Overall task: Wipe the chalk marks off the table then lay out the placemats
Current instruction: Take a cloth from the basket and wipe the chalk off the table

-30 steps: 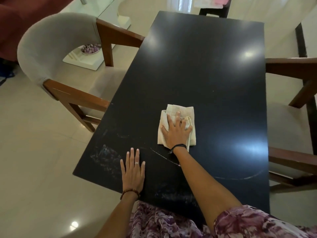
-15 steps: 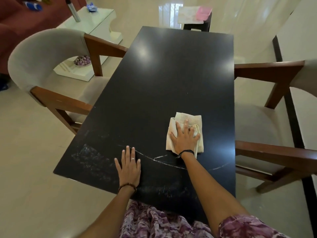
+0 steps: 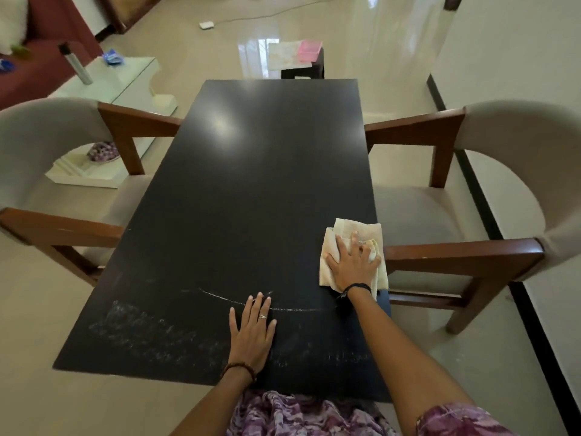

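Observation:
A long black table stretches away from me. My right hand presses a folded cream cloth flat at the table's right edge. My left hand lies palm down, fingers spread, holding nothing, near the front edge. A thin curved chalk line runs between the hands. Smeared chalk patches cover the front left of the top, and fainter smears sit at the front right. Pale and pink placemats lie on a dark stool beyond the far end.
Two grey armchairs with brown wooden arms flank the table, a left chair and a right chair. A white glass side table with a steel bottle stands at the back left. A white wall runs along the right.
My right hand has slid the cloth rightward to the table's right edge, and the curved line's right part is gone. The left hand stays put. My head has tilted up.

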